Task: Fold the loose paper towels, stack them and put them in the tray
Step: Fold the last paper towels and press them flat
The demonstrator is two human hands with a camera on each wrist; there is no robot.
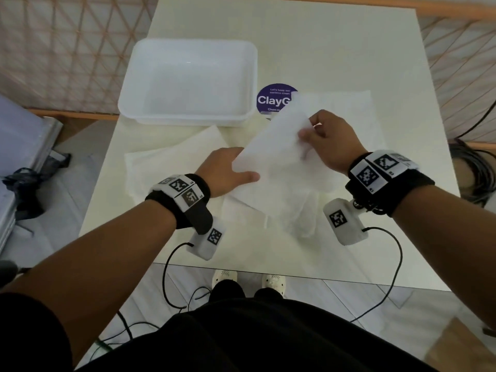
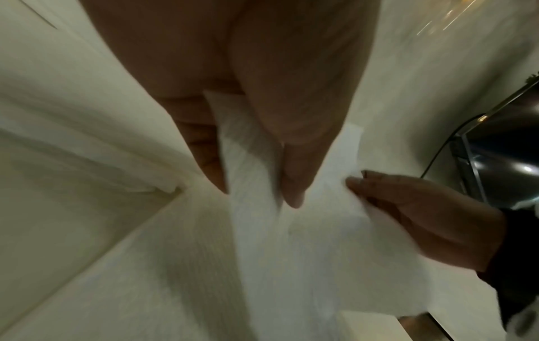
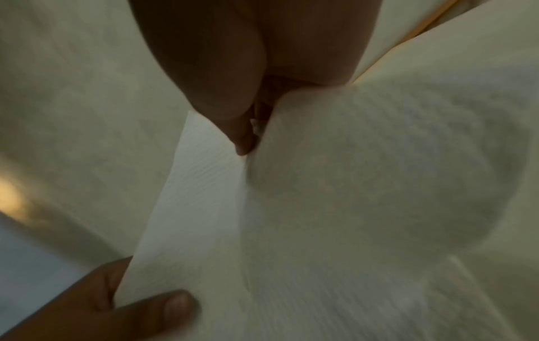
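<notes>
A white paper towel (image 1: 276,154) is lifted off the table between both hands, its lower part draping down to the tabletop. My left hand (image 1: 236,170) pinches its left edge, thumb on top, and the left wrist view shows the sheet (image 2: 262,184) running between thumb and fingers. My right hand (image 1: 314,138) pinches the right edge; the right wrist view has that same towel (image 3: 198,207) caught under my thumb. Another loose towel (image 1: 171,162) lies flat at the left, a third (image 1: 346,108) at the right. The white tray (image 1: 128,103) stands empty at the back left.
A round purple sticker (image 1: 271,100) sits on the white table (image 1: 322,44) beside the tray, half hidden by the towel. Grey panels (image 1: 18,146) are stacked left of the table. Cables (image 1: 469,167) lie on the floor at the right. Lattice fencing runs behind.
</notes>
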